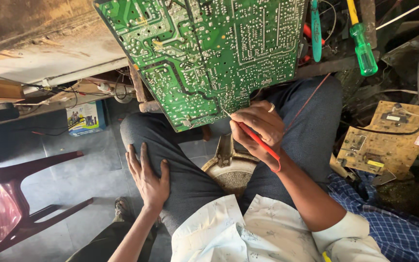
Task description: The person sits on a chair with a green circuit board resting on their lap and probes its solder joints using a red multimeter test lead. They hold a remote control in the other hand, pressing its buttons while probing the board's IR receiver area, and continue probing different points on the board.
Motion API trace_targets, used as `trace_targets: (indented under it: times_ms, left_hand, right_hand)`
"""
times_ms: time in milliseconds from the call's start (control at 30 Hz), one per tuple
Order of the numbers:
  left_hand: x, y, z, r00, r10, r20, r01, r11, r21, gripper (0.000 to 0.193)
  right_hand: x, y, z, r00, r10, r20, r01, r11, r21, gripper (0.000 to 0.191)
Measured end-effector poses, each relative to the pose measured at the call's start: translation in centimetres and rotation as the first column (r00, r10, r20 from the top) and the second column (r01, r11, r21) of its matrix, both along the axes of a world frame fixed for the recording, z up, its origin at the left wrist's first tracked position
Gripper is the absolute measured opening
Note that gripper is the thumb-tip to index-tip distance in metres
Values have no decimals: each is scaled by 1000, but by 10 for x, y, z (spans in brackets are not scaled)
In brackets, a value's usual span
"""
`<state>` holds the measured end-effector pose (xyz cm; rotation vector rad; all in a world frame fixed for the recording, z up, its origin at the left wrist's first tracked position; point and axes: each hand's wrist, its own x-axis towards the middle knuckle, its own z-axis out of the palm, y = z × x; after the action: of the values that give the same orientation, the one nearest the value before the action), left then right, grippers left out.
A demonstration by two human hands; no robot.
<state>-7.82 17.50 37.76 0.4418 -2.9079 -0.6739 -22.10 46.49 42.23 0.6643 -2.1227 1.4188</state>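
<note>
Red probe (258, 140) pinched in right hand (258, 127) touches green circuit board (204, 53); left hand (147, 177) lies flat, grip empty.

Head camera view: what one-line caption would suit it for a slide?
Right hand touches a red probe to a green circuit board; left hand rests on the knee.

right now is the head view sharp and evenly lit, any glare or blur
In the head view the green circuit board is sharp and brightly lit, without strong glare; the right hand and its red probe are crisp; the floor by the red chair is dimmer; straight edges bow slightly near the borders.
</note>
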Motion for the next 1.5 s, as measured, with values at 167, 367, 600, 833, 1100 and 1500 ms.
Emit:
trace_targets:
  times_ms: [167,367,600,833,1100,1500]
  left_hand:
    - [0,1,-1,999,14,31,-14,1000,-2,69]
    - [0,0,-2,1000,4,18,-4,1000,5,69]
    - [1,0,-1,1000,13,19,-13,1000,8,69]
    - [0,0,-2,1000,13,19,-14,1000,8,69]
    - [1,0,-3,1000,12,19,-12,1000,12,69]
    - [-1,0,-1,999,14,32,-14,1000,14,70]
  right_hand:
    - [0,0,0,1000,-10,1,10,1000,1,25]
    - [-1,1,0,1000,5,9,-4,1000,-6,26]
    - [-1,0,0,1000,5,-1,-5,1000,-3,26]
    - [-1,1,1,1000,12,5,-12,1000,1,26]
    - [-2,1,-2,1000,10,2,-10,1000,-12,26]
    - [-1,2,-3,1000,11,15,-11,1000,-7,26]
